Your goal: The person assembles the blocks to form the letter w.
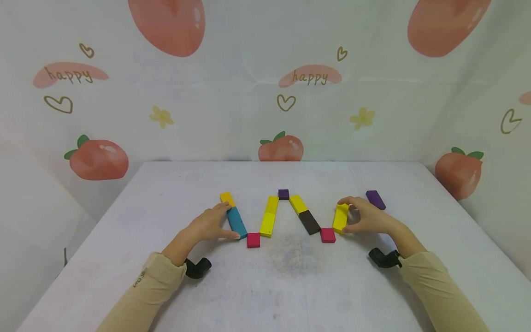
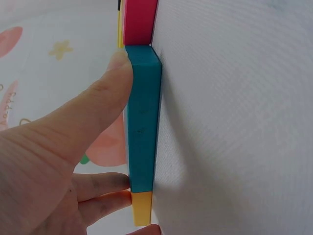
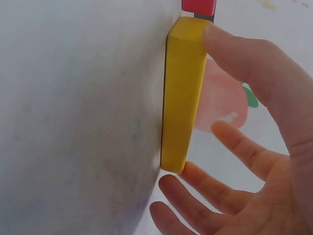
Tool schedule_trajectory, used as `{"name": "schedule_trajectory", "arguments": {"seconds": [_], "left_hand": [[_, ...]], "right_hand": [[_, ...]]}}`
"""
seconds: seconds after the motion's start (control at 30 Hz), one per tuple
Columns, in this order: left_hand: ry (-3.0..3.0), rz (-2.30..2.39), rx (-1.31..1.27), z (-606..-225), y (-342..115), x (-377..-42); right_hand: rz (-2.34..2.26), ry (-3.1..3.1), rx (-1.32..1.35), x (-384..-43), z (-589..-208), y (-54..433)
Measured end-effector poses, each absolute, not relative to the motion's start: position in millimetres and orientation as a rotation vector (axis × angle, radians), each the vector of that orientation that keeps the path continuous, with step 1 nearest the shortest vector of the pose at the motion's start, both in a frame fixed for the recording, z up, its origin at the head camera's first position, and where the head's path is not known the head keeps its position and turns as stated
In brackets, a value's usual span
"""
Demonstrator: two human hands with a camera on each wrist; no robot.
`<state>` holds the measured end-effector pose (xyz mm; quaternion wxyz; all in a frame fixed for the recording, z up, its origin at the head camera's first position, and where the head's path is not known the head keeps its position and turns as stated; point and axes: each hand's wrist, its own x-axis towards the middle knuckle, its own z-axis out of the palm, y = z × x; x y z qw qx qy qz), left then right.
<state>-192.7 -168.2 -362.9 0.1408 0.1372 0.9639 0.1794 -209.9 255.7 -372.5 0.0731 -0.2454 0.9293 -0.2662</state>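
Flat wooden blocks lie in a zigzag line across the white table. My left hand (image 1: pixel 211 223) rests over a blue block (image 1: pixel 237 223) at the left, thumb on its near end, fingertips where it meets an orange-yellow block (image 1: pixel 227 198). Beyond the blue block's near end lies a red block (image 1: pixel 253 240). On the right, my right hand (image 1: pixel 365 215) pinches a yellow block (image 1: pixel 340 218) lengthwise, its thumb at the near end and a fingertip at the far end. This block sits close over the table beside a second red block (image 1: pixel 327 235).
Between the hands, two yellow blocks (image 1: pixel 269 216), a small purple block (image 1: pixel 284 194), another yellow block (image 1: pixel 297 204) and a dark brown block (image 1: pixel 309 222) form a peak. A loose purple block (image 1: pixel 375 199) lies behind the right hand. A patterned curtain (image 1: pixel 224 101) stands behind the table.
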Motion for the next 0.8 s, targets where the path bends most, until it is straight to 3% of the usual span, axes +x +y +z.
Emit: {"name": "schedule_trajectory", "arguments": {"seconds": [0.8], "left_hand": [[2.776, 0.525, 0.387, -362.1, -167.9, -192.3]], "right_hand": [[-0.807, 2.774, -0.747, -211.7, -376.0, 257.7]]}}
